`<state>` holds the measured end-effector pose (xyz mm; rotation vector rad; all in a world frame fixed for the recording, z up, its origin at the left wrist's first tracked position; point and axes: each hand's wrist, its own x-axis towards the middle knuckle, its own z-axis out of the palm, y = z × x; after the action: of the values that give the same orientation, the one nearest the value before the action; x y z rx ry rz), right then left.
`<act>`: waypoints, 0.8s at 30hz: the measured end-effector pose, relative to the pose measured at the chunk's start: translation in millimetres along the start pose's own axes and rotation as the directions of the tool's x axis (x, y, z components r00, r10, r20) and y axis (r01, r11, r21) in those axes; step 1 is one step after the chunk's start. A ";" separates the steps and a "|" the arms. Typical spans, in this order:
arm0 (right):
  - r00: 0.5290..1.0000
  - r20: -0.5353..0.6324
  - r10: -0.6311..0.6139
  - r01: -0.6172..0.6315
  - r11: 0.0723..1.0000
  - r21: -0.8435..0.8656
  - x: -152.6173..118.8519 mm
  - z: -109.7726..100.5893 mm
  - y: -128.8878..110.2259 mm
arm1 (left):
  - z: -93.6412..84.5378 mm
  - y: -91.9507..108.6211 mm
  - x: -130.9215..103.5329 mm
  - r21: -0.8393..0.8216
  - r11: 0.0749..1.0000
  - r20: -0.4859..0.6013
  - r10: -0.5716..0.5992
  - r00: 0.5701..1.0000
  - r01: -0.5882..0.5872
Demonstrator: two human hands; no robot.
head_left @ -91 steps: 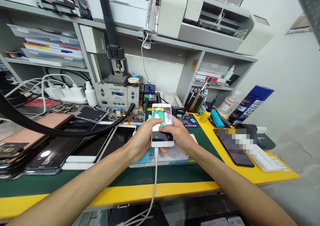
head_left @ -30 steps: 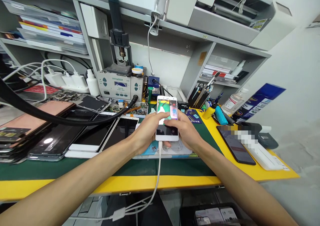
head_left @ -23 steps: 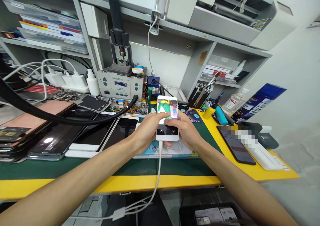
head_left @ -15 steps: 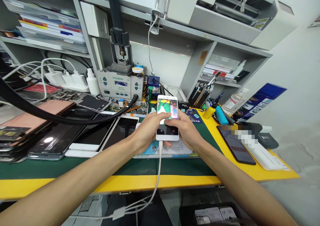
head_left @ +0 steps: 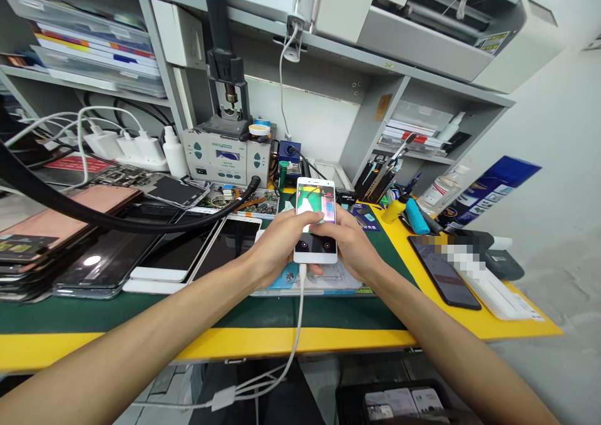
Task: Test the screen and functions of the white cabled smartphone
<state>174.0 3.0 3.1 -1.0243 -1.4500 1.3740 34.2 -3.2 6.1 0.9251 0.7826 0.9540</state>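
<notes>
- You have the white phone [head_left: 315,246] between your two hands, in front of you and near the middle of the bench, its screen lit and facing you.
- Your left hand [head_left: 277,245] grips the phone's left side; its thumb lies across the screen.
- Your right hand [head_left: 355,245] grips the right side, its thumb also on the glass, just below the other thumb; the two tips are close together.
- A fingertip shows under the phone's lower edge; most of your other fingers are hidden behind it, so how they are set cannot be told.
- A white cable [head_left: 299,315] is plugged into the bottom end of the phone, between your wrists, and drops over the bench's yellow front edge [head_left: 328,337] to a white splitter block [head_left: 223,398].
- Below and behind your hands, a flat package [head_left: 335,282] lies on the green mat [head_left: 338,315].
- Just left of your left hand lies a dark-screened phone with a white frame [head_left: 230,245], with more phones beyond it.
- Past the top of your phone stands a green-capped tube [head_left: 282,176]; farther left is a grey control unit [head_left: 230,160].
- Well to the right of your right hand, a black phone [head_left: 444,273] lies on the yellow surface.
</notes>
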 end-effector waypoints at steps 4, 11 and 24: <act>1.000 0.001 -0.006 0.006 1.000 -0.006 0.1 -0.4 0.7 | -0.1 0.1 0.8 0.004 1.000 -0.003 0.001 1.000 -0.001; 1.000 -0.010 -0.024 0.024 0.999 0.028 -0.4 -0.3 2.7 | 0.4 0.7 -0.6 0.008 1.000 0.001 0.000 1.000 0.000; 1.000 -0.020 -0.015 0.015 1.000 -0.007 1.4 -1.6 5.3 | -5.6 1.9 5.1 0.009 1.000 0.043 -0.011 0.999 0.011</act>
<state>175.1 5.1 -2.1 -1.0264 -1.4461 1.3453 30.7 3.7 4.8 0.9452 0.7552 0.9186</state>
